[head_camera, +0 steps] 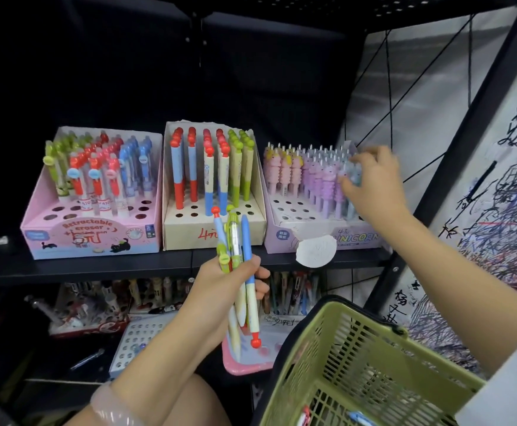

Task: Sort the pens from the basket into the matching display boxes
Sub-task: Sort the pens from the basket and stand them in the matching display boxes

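Note:
My left hand (220,290) grips a bunch of pens (238,241) upright in front of the shelf, with red, green and blue tops. My right hand (373,186) reaches into the right end of the lilac unicorn box (284,238) and pinches a pale blue unicorn pen (350,176) among the purple and pink ones. The beige middle box (186,232) holds red, blue and green pens. On the left stands the pink eraser box (45,238) with green, red and blue pens. The green basket (312,364) hangs at lower right with a few pens inside.
The boxes stand on a black shelf (97,269). A lower shelf holds more pen boxes (146,336) and a pink tray (251,361). A scribbled white test board (496,210) leans at right behind a black frame post.

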Motion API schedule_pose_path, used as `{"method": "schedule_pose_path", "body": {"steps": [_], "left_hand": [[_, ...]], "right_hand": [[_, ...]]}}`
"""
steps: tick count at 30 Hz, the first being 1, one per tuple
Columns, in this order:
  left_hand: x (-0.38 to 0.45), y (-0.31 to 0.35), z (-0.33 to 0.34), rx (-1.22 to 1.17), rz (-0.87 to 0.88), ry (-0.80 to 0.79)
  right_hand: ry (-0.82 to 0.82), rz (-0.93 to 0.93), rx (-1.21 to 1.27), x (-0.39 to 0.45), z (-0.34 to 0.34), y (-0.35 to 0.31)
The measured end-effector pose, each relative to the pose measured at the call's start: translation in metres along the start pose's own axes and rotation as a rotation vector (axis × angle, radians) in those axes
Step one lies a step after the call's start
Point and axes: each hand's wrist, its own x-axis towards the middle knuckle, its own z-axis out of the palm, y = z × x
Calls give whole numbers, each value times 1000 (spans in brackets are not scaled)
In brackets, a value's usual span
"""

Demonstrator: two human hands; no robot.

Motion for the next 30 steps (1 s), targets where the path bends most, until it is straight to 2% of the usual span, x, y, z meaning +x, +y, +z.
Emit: {"method": "schedule_pose_path", "body": {"steps": [2, 3, 6, 8, 10, 11, 13, 15, 16, 17, 19, 21, 24, 25, 28, 30], "left_hand": [[-2, 4, 1, -53, 5, 11], [-3, 6, 2, -95, 3, 21], [-8, 12, -1, -232, 11, 61], [-11, 18, -7, -258, 20, 75], [-13, 22, -12, -242, 6, 90], [-14, 23, -14, -233, -4, 101], [-16, 24, -18, -218, -17, 127], [-18, 25, -23, -236, -20, 119], [-19, 26, -25, -254, -22, 103], [-21, 26, -27, -271, -27, 92], [-23, 28, -30, -314, -49, 85], [-24, 31, -32, -380, -54, 77], [-25, 36, -37, -343, -35, 109], [-26, 36, -40, -311, -31, 120], [-29, 35, -49, -222, -4, 131], [-30, 34, -54, -196, 22, 145]], "right_hand": [[49, -24, 140, -17, -3, -22], [-21, -85, 222, -30, -4, -36], [-308, -478, 331, -78, -11, -73], [-373, -687, 295, -102, -10, -82], [-518, -607, 367, -113, -9, -91], [-536, -596, 416, -117, -2, -91], [-470, -688, 358, -119, 8, -96], [-476, -697, 393, -121, 6, -104], [-410, -777, 318, -118, 4, -107], [-271, -871, 225, -115, 3, -111], [-84, -1018, 270, -114, 7, -114], [-109, -899, 445, -113, 10, -123], [-263, -413, 686, -108, 4, -140], [-283, -308, 750, -102, 4, -143], [-114, -192, 853, -72, 1, -150], [-23, -120, 803, -49, 3, -148]]}}
